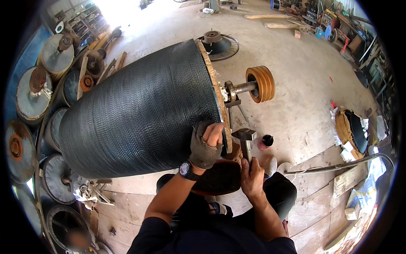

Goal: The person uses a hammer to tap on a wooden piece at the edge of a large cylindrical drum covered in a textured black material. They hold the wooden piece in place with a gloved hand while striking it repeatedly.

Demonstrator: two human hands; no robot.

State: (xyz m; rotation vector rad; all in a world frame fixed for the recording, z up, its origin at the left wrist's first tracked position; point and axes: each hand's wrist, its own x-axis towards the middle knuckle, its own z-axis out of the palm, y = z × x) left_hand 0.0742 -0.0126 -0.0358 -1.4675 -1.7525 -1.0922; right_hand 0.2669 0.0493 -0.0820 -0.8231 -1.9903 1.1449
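One black, finely ridged, tapered drum

No text, label, brand, number or sign is showing legibly; the watch is showing a dial too small to read.
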